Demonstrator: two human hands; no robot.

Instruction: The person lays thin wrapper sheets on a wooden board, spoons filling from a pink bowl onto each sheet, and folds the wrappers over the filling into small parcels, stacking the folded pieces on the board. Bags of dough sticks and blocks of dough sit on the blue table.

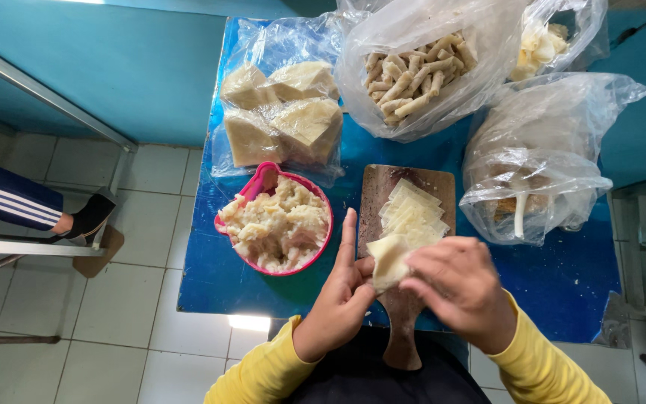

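Presently, findings as observed from the head view:

Left hand: the left hand (340, 299), lower centre of the frame, stands edge-on with fingers straight and pointing up the picture; its fingertips and thumb touch the left edge of a pale wrapper sheet (387, 260). Grip is loose, fingers not curled.

Right hand: the right hand (459, 288), just right of the left, is curled over the same wrapper sheet, pinching its right side between thumb and fingers.

Wrapper sheet: held between both hands, above the near end of the cutting board (401, 303), lower centre.

Wrapper stack: a stack of square wrappers (411, 211) lies on the board, just beyond the hands.

Bowl: a pink bowl (263, 178) of lumpy pale filling (278, 224) sits left of the board, centre of the frame, near the left hand but apart from it.

Bags, upper frame: a clear bag of pale blocks (282, 112) upper centre-left; a bag of finished rolls (416, 71) upper centre; another bag with pale pieces (543, 41) upper right; a crumpled bag (536, 172) right of the board, contents unclear.

Table: blue table (562, 284), all items resting on it.

Sleeves: yellow sleeves (259, 374) on both arms.

Other person: a foot in a dark sandal (87, 217) and a striped trouser leg at the left edge, well apart from the table.
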